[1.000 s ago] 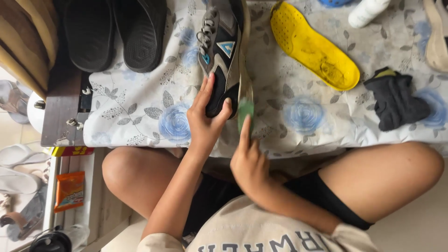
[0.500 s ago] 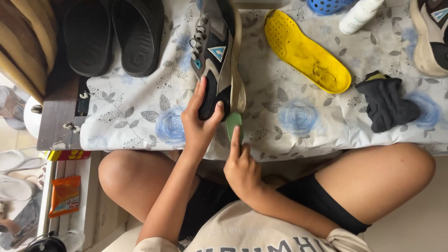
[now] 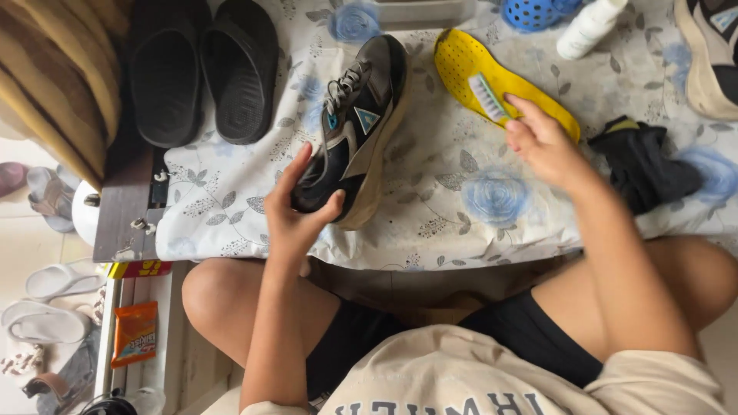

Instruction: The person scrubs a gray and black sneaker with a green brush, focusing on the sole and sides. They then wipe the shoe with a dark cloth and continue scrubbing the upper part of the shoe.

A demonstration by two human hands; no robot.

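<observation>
My left hand (image 3: 296,211) grips the heel of a black and grey sneaker (image 3: 355,123), which lies tilted on its side on the flower-patterned cloth (image 3: 446,215). My right hand (image 3: 542,142) is over to the right, holding a small brush (image 3: 486,96) whose white bristles rest on a yellow insole (image 3: 461,58). The brush handle is mostly hidden by my fingers. A crumpled black sock (image 3: 642,165) lies just right of that hand.
A pair of black slides (image 3: 204,69) sits at the back left. At the back right are a blue perforated basket (image 3: 530,14), a white bottle (image 3: 588,27) and a second sneaker (image 3: 711,54). Sandals (image 3: 46,307) and an orange packet (image 3: 134,334) lie on the floor at left.
My right hand has left the sneaker's sole and moved right and away with the brush, onto the yellow insole. The sneaker has tipped from upright to lying on its side.
</observation>
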